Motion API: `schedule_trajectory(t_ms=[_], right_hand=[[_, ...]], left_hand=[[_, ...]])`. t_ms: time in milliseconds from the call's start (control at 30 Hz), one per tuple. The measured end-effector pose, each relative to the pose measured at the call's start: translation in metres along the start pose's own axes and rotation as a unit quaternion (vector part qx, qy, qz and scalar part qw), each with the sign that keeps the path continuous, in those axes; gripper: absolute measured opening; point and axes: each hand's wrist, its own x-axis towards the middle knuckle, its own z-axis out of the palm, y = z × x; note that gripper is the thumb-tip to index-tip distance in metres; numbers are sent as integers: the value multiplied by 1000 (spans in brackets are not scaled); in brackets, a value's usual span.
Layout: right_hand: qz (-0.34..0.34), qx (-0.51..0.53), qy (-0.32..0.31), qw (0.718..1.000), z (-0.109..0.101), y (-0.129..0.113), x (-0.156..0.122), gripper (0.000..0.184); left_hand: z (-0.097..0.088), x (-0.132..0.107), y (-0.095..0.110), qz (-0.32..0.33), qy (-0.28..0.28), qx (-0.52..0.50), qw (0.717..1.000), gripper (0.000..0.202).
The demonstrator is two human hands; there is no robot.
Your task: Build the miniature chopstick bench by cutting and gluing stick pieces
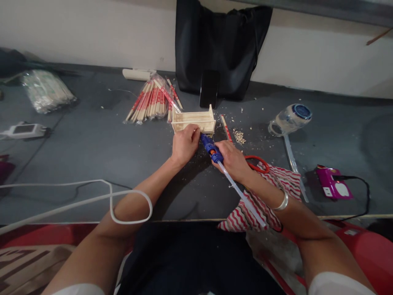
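A small frame built of pale wooden sticks (pixel 194 116) stands on the dark grey table, with upright posts at its ends. My left hand (pixel 186 143) is closed at its near side, thumb and fingers pinched against the front edge; any small piece between the fingertips is hidden. Wrapped in my right hand (pixel 231 159) is a blue glue gun (pixel 211 147), its nozzle pointing up-left at the frame's front right part, close to my left fingertips. A long translucent glue stick (pixel 241 192) juts from the gun's back end.
Chopsticks in red-and-white wrappers (pixel 152 100) lie behind left, near a phone (pixel 209 89) leaning on a black bag (pixel 219 49). Wood bits (pixel 239 136), a tipped jar (pixel 290 119), striped cloth (pixel 242 215) and purple power adapter (pixel 334 183) lie rightward. A white cable (pixel 132 192) crosses my left forearm.
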Motion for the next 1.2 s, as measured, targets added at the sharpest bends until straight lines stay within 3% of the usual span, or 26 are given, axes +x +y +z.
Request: schedule_trajectory(t_ms=[300, 867, 1200], right_hand=[[-3, 14, -4, 1000, 0, 4, 1, 26], [-19, -29, 5, 999, 3, -2, 2, 21], [-17, 29, 37, 999, 7, 5, 1, 16]], left_hand=[[-6, 3, 3, -21, 3, -64, 998, 19], [-5, 3, 1, 7, 22, -126, 992, 17], [-4, 3, -1, 15, 29, -111, 993, 18]])
